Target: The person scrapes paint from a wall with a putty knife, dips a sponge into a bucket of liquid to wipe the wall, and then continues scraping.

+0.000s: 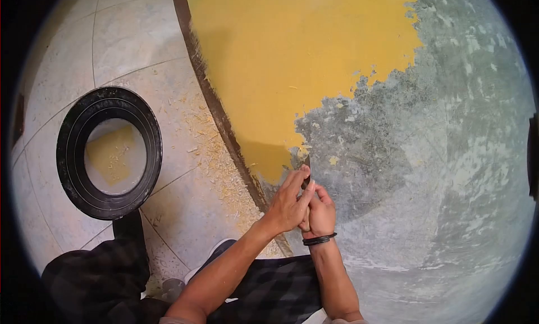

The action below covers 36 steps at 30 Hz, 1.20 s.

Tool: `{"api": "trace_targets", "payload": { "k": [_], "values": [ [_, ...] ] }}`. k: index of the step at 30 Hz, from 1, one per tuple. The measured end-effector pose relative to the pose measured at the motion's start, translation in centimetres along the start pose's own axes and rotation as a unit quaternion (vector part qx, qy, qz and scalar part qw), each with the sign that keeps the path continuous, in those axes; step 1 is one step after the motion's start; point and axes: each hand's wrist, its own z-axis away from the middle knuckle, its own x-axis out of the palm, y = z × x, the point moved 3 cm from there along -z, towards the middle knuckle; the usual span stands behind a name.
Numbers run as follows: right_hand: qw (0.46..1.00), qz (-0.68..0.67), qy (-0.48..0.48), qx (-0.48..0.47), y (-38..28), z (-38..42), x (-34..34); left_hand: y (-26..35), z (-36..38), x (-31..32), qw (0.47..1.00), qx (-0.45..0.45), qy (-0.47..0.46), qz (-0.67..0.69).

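A scraper with a thin metal blade (pixel 307 168) is pressed against the wall, where yellow paint (pixel 303 49) meets stripped grey surface (pixel 382 150). My right hand (pixel 321 213), with black bands at its wrist, is closed round the handle, which is mostly hidden. From the left, my left hand (pixel 290 202) lies over the tool, its fingers along the blade and its thumb by the other hand. Small paint flakes cling to the wall around the blade's tip.
A black bucket (pixel 70 155) stands on the tiled floor (pixel 140 37) at left, with pale liquid, flakes and a yellow patch inside. Paint shavings (pixel 216 169) lie along the brown skirting strip (pixel 209 91) at the wall's foot. My dark-trousered legs (pixel 275 290) are close below.
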Motion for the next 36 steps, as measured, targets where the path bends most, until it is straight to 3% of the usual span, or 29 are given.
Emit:
{"api": "trace_targets", "payload": {
  "k": [1,2,7,11,12,13,14,17,22,24,30,33,34,36],
  "values": [
    [0.999,-0.028,0.028,-0.004,0.0,0.2,-0.3,0.3,0.3,0.3,1.0,0.007,-0.004,0.0],
    [0.998,-0.003,-0.027,0.056,-0.7,0.3,-0.4,0.0,0.0,0.0,1.0,-0.003,-0.005,0.001],
    [0.991,-0.039,-0.094,0.084,-0.1,1.2,0.3,0.4,-0.1,-1.6,0.995,-0.075,-0.026,0.058],
    [0.982,0.083,-0.126,0.117,1.4,2.0,-0.9,0.1,0.5,-1.3,0.996,-0.078,-0.045,0.023],
    [0.976,0.171,-0.111,-0.075,2.3,0.6,-1.8,0.3,0.8,-0.6,0.999,-0.011,-0.035,-0.025],
    [0.927,0.252,-0.093,-0.264,1.7,0.7,-1.4,0.9,0.9,0.0,0.996,0.055,-0.025,-0.072],
    [0.941,0.248,-0.085,-0.215,1.9,1.2,-2.0,1.2,0.9,0.4,0.998,0.055,-0.028,-0.018],
    [0.921,0.3,-0.039,-0.244,1.9,0.9,-4.0,2.3,0.9,0.6,0.994,0.093,-0.014,0.049],
    [0.937,0.268,-0.042,-0.219,2.0,1.4,-4.1,1.0,1.5,1.6,0.996,0.071,-0.04,-0.029],
    [0.933,0.246,-0.028,-0.26,2.3,1.5,-4.1,1.3,1.7,1.7,0.997,0.06,-0.015,-0.054],
    [0.934,0.242,-0.034,-0.261,2.5,0.9,-3.3,0.8,0.6,1.0,0.994,0.082,-0.027,-0.067],
    [0.949,0.232,-0.043,-0.212,3.0,0.1,-3.2,0.8,-0.2,0.3,0.993,0.097,-0.018,-0.061],
    [0.922,0.27,-0.046,-0.275,3.2,0.0,-3.5,0.8,-0.2,0.1,0.994,0.087,-0.03,-0.058],
    [0.935,0.217,-0.04,-0.278,3.4,0.6,-3.5,1.1,0.5,0.4,0.993,0.097,-0.034,-0.058]
  ]
}}
